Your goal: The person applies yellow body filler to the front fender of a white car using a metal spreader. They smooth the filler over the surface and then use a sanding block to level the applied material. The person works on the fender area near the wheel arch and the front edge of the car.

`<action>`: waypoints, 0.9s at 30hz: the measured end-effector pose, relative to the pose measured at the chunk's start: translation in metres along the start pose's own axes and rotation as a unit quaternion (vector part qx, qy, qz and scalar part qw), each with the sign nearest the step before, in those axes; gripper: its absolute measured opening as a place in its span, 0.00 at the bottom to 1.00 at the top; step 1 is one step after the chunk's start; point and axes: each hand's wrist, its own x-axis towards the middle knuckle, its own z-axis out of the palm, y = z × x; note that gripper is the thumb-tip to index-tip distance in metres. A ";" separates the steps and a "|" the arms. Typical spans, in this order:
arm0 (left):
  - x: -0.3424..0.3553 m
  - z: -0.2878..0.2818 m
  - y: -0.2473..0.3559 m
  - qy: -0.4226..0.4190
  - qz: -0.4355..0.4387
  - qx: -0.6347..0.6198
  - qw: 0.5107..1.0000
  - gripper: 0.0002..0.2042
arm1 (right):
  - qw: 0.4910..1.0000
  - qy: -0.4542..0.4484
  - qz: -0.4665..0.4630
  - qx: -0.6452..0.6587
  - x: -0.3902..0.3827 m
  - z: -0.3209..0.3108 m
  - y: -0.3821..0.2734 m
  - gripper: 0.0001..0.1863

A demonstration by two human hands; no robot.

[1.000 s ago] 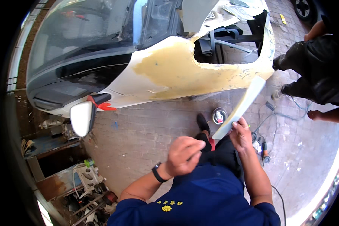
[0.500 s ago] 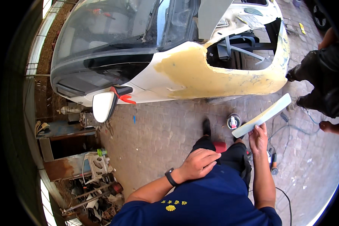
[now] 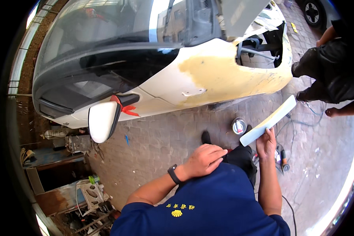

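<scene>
In my right hand (image 3: 266, 144), a long, slightly curved pale strip (image 3: 268, 120) with a yellowish edge is gripped near its lower end, its far end tilted up to the right. My left hand (image 3: 205, 159) rests in front of my belly, fingers stretched out and holding nothing. Beyond both hands stands a white car body (image 3: 165, 88), with a broad tan filler-like patch (image 3: 224, 72) on its front fender. A round metal tin (image 3: 238, 126) sits on the floor left of the strip; a small object in it is hard to make out.
A white side mirror (image 3: 102, 122) with red ribbon juts from the car. Another person's dark-clothed legs (image 3: 322, 74) are at the right. A power tool (image 3: 284, 161) and cables (image 3: 303, 118) lie on the paved floor. Cluttered shelving (image 3: 55, 169) stands at the left.
My view has shifted, moving the car's front and the floor items leftward in the picture. My right hand keeps hold of the strip; my left hand stays before my belly.
</scene>
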 end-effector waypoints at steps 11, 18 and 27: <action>-0.091 -0.051 -0.063 -0.069 -0.014 -0.007 0.998 0.16 | 0.995 0.097 -0.008 -0.030 -0.049 0.008 0.118 0.18; -0.078 -0.060 -0.064 -0.119 -0.031 0.043 0.991 0.16 | 0.994 0.107 0.006 0.020 -0.033 -0.026 0.167 0.17; -0.015 -0.080 -0.072 -0.258 0.023 0.146 0.955 0.17 | 0.982 0.182 -0.039 0.039 0.010 -0.023 0.261 0.14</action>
